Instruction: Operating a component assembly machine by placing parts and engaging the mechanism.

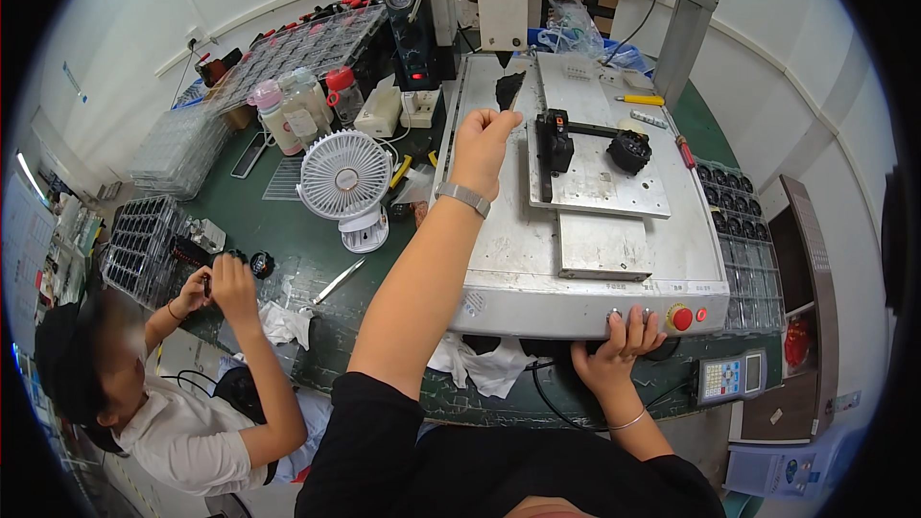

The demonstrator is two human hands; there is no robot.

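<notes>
My left hand (483,149) reaches over the bed of a white benchtop gantry machine (489,259), its fingers closed in a pinch. At the fingertips is a ragged dark piece (508,89) with a pale edge; whether the fingers hold it I cannot make out. My right hand (619,350) lies at the machine's front panel, fingers apart and fingertips at the buttons, left of a red emergency stop button (679,317). On the bed, a metal fixture plate (600,184) bears a black clamp block (554,149) and a round black part (628,152). Above hangs the machine head (503,14).
A person (192,422) works at the left with a small dark part. A white fan (347,177), bottles (273,115), tweezers (339,280) and clear trays (177,149) stand left. A screwdriver (685,153), part trays (748,259) and keypad controller (731,377) lie right.
</notes>
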